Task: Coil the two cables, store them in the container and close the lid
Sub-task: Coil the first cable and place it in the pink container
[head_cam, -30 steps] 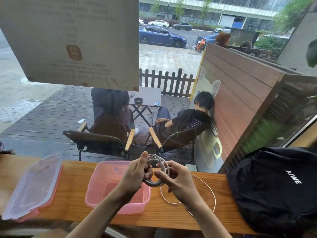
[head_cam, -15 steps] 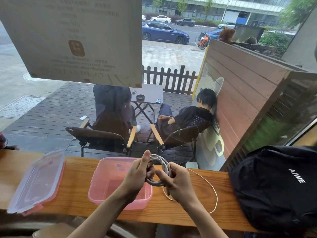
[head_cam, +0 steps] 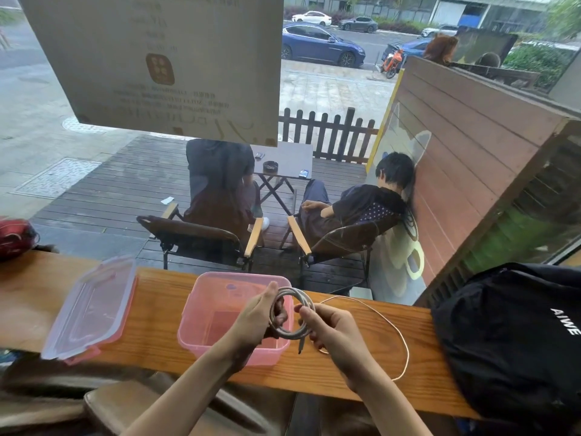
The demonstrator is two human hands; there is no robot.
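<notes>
A grey cable wound into a small coil is held upright between both hands, above the right rim of the open pink container. My left hand grips the coil's left side; my right hand pinches its right side and a short dark end hangs below. A second, thin white cable lies in a loose loop on the wooden counter to the right. The clear lid with pink edge rests left of the container.
A black backpack fills the counter's right end. A red object sits at the far left. A window stands directly behind the narrow wooden counter; people sit in chairs outside.
The hands and coil have stayed over the container's right rim. The loose tail has shortened as it was wound in. The camera has tilted slightly.
</notes>
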